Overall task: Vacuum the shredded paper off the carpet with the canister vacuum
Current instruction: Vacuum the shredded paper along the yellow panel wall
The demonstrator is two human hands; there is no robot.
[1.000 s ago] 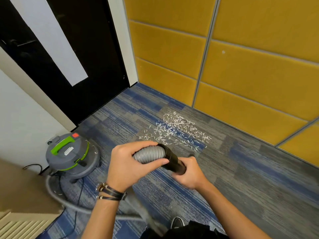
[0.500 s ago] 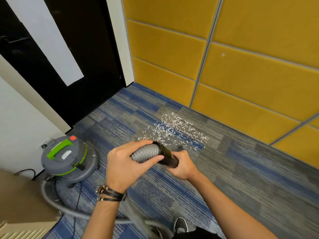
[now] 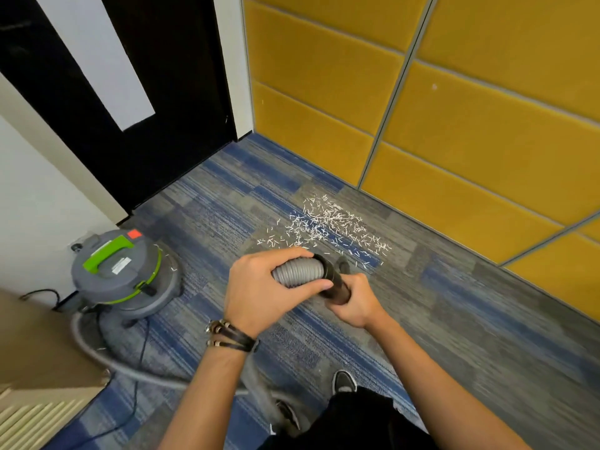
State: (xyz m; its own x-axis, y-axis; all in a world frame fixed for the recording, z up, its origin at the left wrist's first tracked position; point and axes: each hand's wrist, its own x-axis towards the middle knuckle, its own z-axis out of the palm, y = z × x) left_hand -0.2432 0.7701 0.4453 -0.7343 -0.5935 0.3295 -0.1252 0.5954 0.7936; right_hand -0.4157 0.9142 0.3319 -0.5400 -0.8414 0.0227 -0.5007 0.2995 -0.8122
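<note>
Left hand [image 3: 259,293] grips the ribbed hose [image 3: 297,272], right hand [image 3: 357,303] grips the black wand [image 3: 332,282]; a fast push toward 12 o'clock risks scattering the shredded paper [image 3: 331,225].

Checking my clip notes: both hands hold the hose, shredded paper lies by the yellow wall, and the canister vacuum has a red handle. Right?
Not quite: the head view shows the canister vacuum has a green handle, not a red one. The rest stands.

One canister vacuum [image 3: 120,274] at the carpet's [image 3: 454,319] left edge, one hose [image 3: 297,271], one left hand [image 3: 259,293], one right hand [image 3: 355,303], two shoes [image 3: 344,381], and shredded paper [image 3: 331,228] beyond counting.
</note>
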